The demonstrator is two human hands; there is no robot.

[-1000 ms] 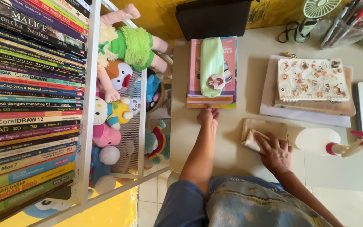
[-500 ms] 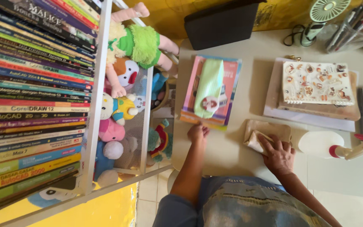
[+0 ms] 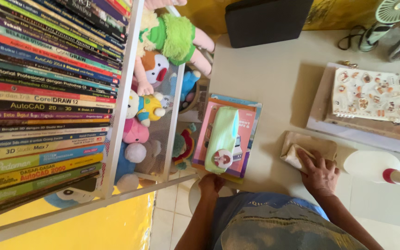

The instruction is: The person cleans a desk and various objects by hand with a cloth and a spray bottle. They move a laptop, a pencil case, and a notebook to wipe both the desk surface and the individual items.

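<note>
The cream tabletop (image 3: 278, 78) filled the right of the view, with a broad bare stretch running from its far edge, by the black case (image 3: 267, 18), down the middle towards the near edge. Left of it stood the white wire shelf (image 3: 123, 92), its rows of book spines (image 3: 42, 97) packed tight and its mesh bay stuffed with plush toys (image 3: 156, 83). Near the tabletop's right edge lay a pile of flat books topped by a white notebook (image 3: 373, 95) patterned with small pictures. At the left edge, hanging slightly over the near edge, sat the stack of books (image 3: 225, 136), a pink cover uppermost, with a pale green pouch (image 3: 221, 139) lying along it. A white spray bottle (image 3: 373, 165) with a red collar lay near the right corner of the near edge. The beige cloth (image 3: 309, 147) rested at the near edge between stack and bottle.

The right hand (image 3: 320, 173) pressed flat on the cloth, fingers spread and not gripping. The left hand (image 3: 211, 184) was curled against the stack's near end; how tightly the fingers closed could not be told.

Compared with half a second before, the stack had slid nearer the near edge with the left hand, while the right hand remained on the cloth.
</note>
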